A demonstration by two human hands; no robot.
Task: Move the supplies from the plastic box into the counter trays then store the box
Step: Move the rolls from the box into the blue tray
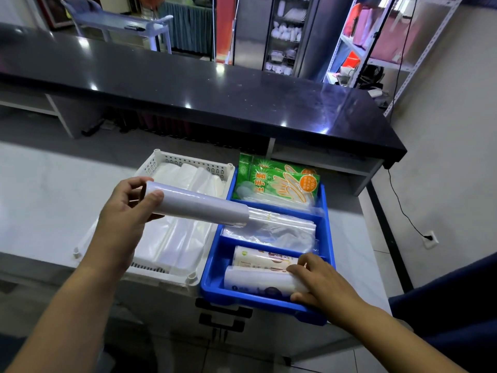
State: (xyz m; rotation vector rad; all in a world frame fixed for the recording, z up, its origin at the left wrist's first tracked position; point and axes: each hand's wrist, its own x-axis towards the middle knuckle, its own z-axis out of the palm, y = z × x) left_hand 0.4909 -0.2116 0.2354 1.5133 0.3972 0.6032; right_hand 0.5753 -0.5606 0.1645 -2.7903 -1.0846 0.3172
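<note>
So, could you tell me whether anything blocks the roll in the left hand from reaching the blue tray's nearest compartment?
Yes. The nearest compartment of the blue tray already holds two rolls, and the right hand rests on them. The cling film roll in the left hand hovers above.

I note a raised black countertop running across the view, glossy, with ceiling lights reflected in it. Past its far edge stands a pale plastic chair, with a dark ribbed panel to its right. Toward the top centre I see a glass-fronted cabinet holding white items, too blurred to identify. At top right, a white metal shelving rack carries pink and red bags. On the right wall, a black cable runs down to a wall socket.
</note>
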